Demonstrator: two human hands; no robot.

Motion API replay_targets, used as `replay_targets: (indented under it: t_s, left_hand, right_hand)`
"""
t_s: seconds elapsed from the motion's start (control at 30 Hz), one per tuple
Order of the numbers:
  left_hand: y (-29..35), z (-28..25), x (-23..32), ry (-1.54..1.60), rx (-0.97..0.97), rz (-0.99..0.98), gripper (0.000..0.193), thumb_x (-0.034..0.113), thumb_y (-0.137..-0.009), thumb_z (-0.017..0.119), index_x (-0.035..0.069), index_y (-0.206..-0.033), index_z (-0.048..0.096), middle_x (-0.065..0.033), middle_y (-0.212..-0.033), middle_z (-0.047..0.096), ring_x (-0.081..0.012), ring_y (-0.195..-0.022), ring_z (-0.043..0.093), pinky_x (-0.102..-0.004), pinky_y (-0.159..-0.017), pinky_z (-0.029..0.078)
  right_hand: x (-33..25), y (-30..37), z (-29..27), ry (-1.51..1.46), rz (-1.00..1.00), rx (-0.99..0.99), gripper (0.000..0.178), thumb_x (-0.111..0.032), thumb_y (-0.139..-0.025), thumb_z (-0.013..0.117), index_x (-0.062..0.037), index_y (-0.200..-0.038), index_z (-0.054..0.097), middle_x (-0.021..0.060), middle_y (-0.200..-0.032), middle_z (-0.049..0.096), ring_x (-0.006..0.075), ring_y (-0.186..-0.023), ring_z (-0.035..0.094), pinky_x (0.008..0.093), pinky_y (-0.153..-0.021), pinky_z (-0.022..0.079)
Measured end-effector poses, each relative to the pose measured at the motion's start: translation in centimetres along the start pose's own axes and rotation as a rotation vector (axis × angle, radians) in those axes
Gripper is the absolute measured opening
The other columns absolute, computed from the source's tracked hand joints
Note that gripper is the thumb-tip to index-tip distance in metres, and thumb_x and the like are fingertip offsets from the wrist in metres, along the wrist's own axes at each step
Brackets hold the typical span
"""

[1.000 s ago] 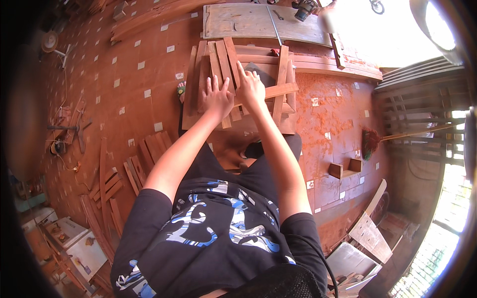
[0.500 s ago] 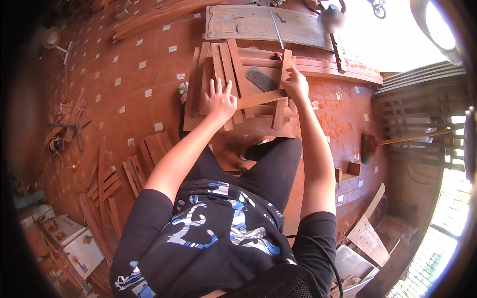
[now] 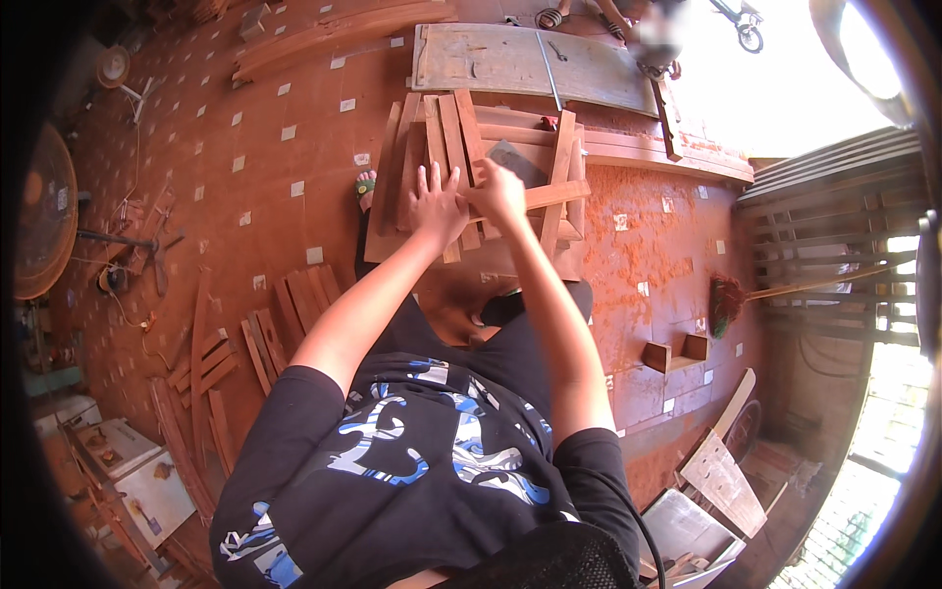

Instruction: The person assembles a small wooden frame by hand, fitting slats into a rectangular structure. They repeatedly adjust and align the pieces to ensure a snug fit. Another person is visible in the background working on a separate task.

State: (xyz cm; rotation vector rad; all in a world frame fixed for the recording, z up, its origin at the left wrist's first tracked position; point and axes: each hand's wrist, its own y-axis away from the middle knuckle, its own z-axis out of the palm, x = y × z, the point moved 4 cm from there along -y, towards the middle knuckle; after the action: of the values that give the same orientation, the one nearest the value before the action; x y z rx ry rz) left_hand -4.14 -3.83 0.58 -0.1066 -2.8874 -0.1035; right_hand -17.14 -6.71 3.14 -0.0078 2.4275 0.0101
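My left hand (image 3: 437, 208) lies with spread fingers on several reddish-brown wooden strips (image 3: 451, 128) that sit side by side on a low wooden work surface (image 3: 496, 257). Close beside its thumb is my right hand (image 3: 500, 196), fingers curled in, over the left part of a crosswise wooden strip (image 3: 557, 194). What those curled fingers pinch, if anything, is hidden. The crosswise strip's right part rests over an upright-lying strip (image 3: 559, 162). Beyond my right hand a dark grey flat plate (image 3: 520, 162) is partly covered. A small red object (image 3: 549, 123) lies past it.
A long pale board (image 3: 491, 64) lies beyond the work surface, and another person (image 3: 655, 49) is at its far right. Wood pieces (image 3: 265, 339) lie on the tiled floor to the left. A broom (image 3: 728, 302) and a small wooden box (image 3: 675, 353) are at right; a fan (image 3: 47, 211) stands far left.
My right hand has moved left from the crosswise strip's right end to beside my left hand, its fingers now curled. The crosswise strip sits slightly farther right. My left hand stays spread.
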Motion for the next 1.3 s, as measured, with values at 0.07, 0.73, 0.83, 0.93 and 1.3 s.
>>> replay_targets:
  t_s: [0.07, 0.73, 0.83, 0.93, 1.3]
  left_hand:
    - [0.0, -0.1, -0.6, 0.037, 0.058, 0.013, 0.056, 0.030, -0.096, 0.047, 0.019, -0.151, 0.044, -0.0182, -0.164, 0.028, -0.0381, -0.152, 0.023, -0.0614, -0.114, 0.031]
    - [5.8, 4.0, -5.1, 1.014, 0.337, -0.658, 0.069, 0.056, -0.105, 0.028, -0.003, -0.111, 0.062, -0.0317, -0.118, 0.065, -0.0481, -0.115, 0.059, -0.0511, -0.098, 0.045]
    - [5.3, 5.7, -5.1, 1.091, 0.480, -0.620, 0.067, 0.054, -0.107, 0.027, -0.003, -0.110, 0.062, -0.0285, -0.115, 0.067, -0.0448, -0.112, 0.061, -0.0481, -0.097, 0.046]
    - [5.2, 7.4, -6.1, 1.347, 0.413, -0.465, 0.062, 0.050, -0.108, 0.029, -0.003, -0.106, 0.061, -0.0232, -0.105, 0.068, -0.0374, -0.101, 0.065, -0.0434, -0.090, 0.048]
    - [6.9, 3.3, -5.8, 0.924, 0.489, -0.510, 0.062, 0.046, -0.108, 0.036, -0.003, -0.074, 0.054, -0.0243, -0.070, 0.060, -0.0413, -0.071, 0.064, -0.0473, -0.066, 0.046]
  right_hand:
    - [-1.5, 0.7, 0.3, 0.006, 0.002, 0.007, 0.050, -0.019, -0.069, 0.078, -0.0078, -0.117, 0.068, 0.0139, -0.108, 0.073, 0.0310, -0.100, 0.070, 0.0391, -0.091, 0.055]
    - [-1.6, 0.7, 1.2, 0.217, -0.039, 0.103, 0.035, -0.007, -0.076, 0.064, -0.0091, -0.110, 0.070, 0.0180, -0.111, 0.066, 0.0349, -0.093, 0.069, 0.0422, -0.088, 0.055]
    - [-2.6, 1.1, 3.0, 0.108, -0.048, 0.114, 0.037, -0.008, -0.076, 0.063, -0.0107, -0.112, 0.070, 0.0186, -0.120, 0.064, 0.0349, -0.094, 0.070, 0.0421, -0.089, 0.056]
    - [-6.1, 2.6, 5.5, 0.110, -0.102, 0.063, 0.040, -0.009, -0.077, 0.064, -0.0110, -0.116, 0.069, 0.0203, -0.130, 0.061, 0.0369, -0.106, 0.067, 0.0429, -0.095, 0.054]
    - [-2.4, 0.9, 1.8, 0.155, -0.055, 0.103, 0.036, -0.001, -0.075, 0.064, -0.0088, -0.109, 0.071, 0.0192, -0.135, 0.059, 0.0401, -0.128, 0.054, 0.0468, -0.103, 0.052]
